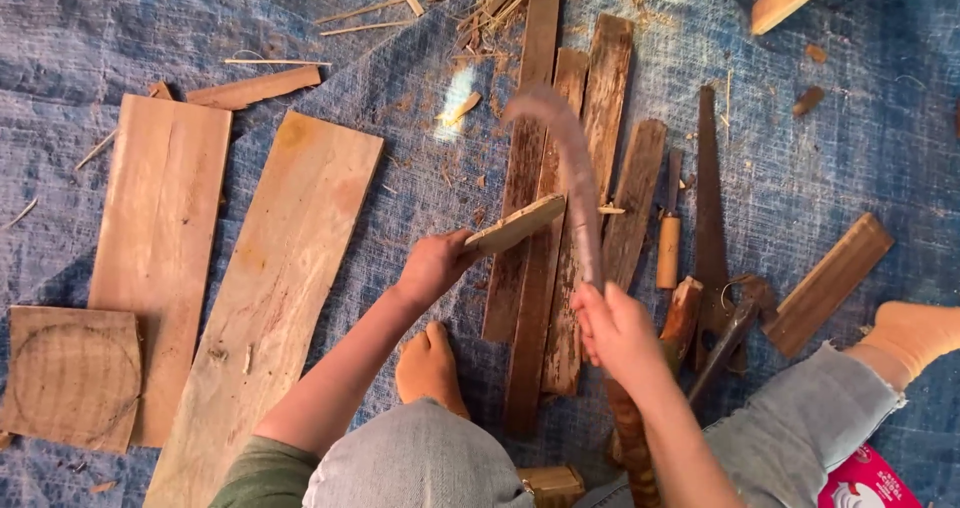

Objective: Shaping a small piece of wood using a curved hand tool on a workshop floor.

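Note:
My left hand (432,264) grips a short flat piece of wood (516,225), held out over several dark wooden slats (545,198). In my right hand (615,330) is a long curved blade (565,158), blurred, raised above the slats and just beyond the small piece. The blade's tip reaches toward the upper middle. My bare foot (428,368) rests on the blue tarp (830,168) between my arms.
Two wide pale planks (285,258) lie at left, with a square board (70,376) bearing a drawn circle at lower left. A hand saw (710,218), a wooden-handled tool (668,243), pincers (735,323) and a moulded wood piece (828,283) lie at right. Splinters litter the top.

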